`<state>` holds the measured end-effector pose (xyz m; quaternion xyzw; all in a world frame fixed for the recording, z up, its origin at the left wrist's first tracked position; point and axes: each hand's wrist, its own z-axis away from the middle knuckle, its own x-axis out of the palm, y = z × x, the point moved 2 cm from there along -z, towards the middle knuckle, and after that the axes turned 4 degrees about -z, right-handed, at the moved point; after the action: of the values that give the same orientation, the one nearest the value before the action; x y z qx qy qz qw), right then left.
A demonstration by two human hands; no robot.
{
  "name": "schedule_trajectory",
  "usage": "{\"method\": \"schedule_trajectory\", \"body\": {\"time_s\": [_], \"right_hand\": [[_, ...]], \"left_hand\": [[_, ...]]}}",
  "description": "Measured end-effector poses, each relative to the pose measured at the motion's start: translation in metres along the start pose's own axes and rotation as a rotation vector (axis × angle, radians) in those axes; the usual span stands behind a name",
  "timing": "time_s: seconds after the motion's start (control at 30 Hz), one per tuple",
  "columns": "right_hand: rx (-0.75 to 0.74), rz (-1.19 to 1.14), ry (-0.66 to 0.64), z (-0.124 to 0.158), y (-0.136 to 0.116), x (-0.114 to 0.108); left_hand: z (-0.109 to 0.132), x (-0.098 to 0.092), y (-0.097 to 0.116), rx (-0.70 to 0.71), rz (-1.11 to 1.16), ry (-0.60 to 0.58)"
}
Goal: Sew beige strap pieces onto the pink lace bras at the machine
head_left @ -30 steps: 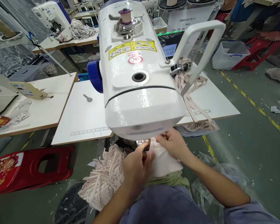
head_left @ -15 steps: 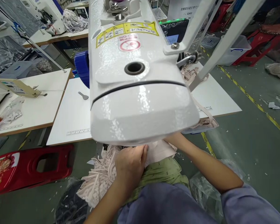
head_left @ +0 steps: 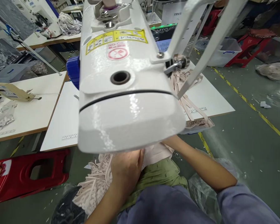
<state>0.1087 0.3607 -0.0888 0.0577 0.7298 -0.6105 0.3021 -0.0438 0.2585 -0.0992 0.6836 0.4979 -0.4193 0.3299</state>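
A big white sewing machine head (head_left: pixel 123 93) fills the middle of the view and hides the needle area. My left hand (head_left: pixel 126 166) lies just under its front edge, fingers pressed down on a pale pink fabric piece (head_left: pixel 156 154). A heap of pink lace (head_left: pixel 95 183) hangs beside that hand to the left. My right forearm (head_left: pixel 200 168) reaches in from the right; the right hand itself is hidden behind the machine head.
The white sewing table (head_left: pixel 60 124) extends left and right of the machine. Pink straps (head_left: pixel 189 99) drape over its right side. A red plastic stool (head_left: pixel 28 174) lies on the floor at left. Another work table (head_left: pixel 25 112), a grey bin (head_left: pixel 224 53) and yellow floor tape (head_left: pixel 254 107) surround the station.
My head has come closer to the machine, which now covers my right hand. Both hands have pushed the pink fabric forward under the machine head.
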Motion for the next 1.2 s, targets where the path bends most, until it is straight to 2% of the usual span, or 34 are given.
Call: {"method": "schedule_trajectory", "body": {"time_s": [0.2,0.37,0.57,0.9,1.2], "right_hand": [[0.012,-0.129,0.046,0.000,0.008,0.009],[0.020,-0.134,0.076,-0.001,0.007,0.012],[0.075,-0.104,0.073,-0.002,0.004,0.010],[0.043,-0.121,0.085,-0.001,0.012,0.005],[0.051,-0.154,0.100,-0.001,0.013,0.001]], "left_hand": [[0.002,-0.008,-0.006,0.031,-0.045,-0.007],[0.001,-0.015,-0.008,0.084,-0.113,0.019],[0.001,-0.015,-0.010,0.143,-0.107,0.114],[-0.003,-0.013,-0.006,0.206,-0.058,0.105],[-0.006,-0.010,-0.002,0.257,0.006,0.147]]}}
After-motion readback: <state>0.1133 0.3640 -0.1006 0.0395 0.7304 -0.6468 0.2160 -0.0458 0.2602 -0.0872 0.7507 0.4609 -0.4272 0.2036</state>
